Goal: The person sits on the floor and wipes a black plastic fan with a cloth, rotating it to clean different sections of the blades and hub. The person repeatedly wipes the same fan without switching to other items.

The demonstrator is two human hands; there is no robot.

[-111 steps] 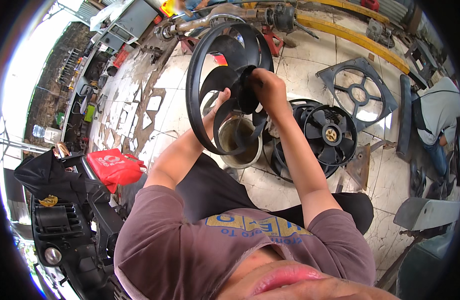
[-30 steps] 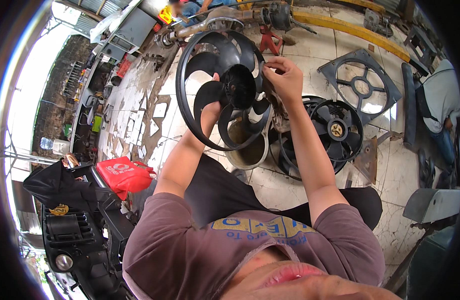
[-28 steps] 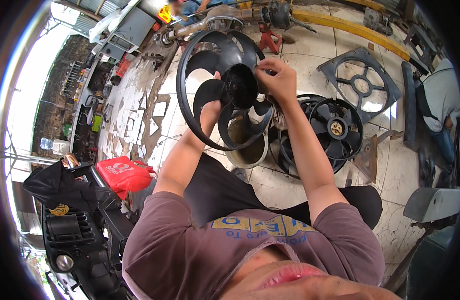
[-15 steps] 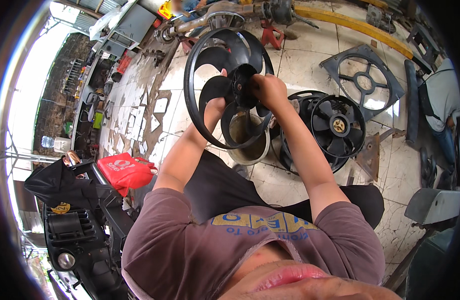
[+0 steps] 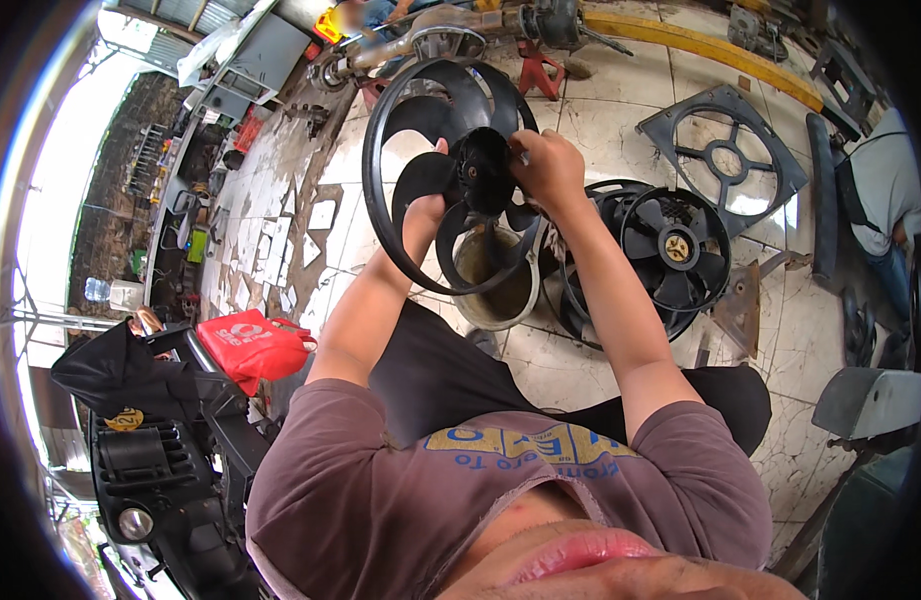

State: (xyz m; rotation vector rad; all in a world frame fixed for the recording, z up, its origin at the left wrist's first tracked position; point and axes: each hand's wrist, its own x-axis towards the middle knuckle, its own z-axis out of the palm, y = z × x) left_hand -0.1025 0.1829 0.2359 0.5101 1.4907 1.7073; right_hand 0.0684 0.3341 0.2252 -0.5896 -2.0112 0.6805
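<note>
A black ringed radiator fan (image 5: 483,185) is held up in front of me, tilted, its hub facing me. My left hand (image 5: 427,207) grips one of its blades from the left, the fingers mostly hidden behind that blade. My right hand (image 5: 547,170) is closed, its curled fingers against the fan between hub and ring on the right. Whether it pinches something small there is hidden. Below the fan stands a round bucket (image 5: 525,302), partly covered by the ring. To its right lies a fan assembly (image 5: 677,250) with black blades in a round housing.
A square fan shroud (image 5: 770,150) lies on the tiled floor at the right. An axle (image 5: 460,22) rests on red stands (image 5: 540,72) at the far side, near a yellow beam (image 5: 700,58). A red bag (image 5: 250,345) sits at the left. Another person (image 5: 885,190) is at the right edge.
The fan has shifted slightly left and turned a little. My right hand has moved from the hub out toward the ring and a bit upward. My left hand keeps its hold.
</note>
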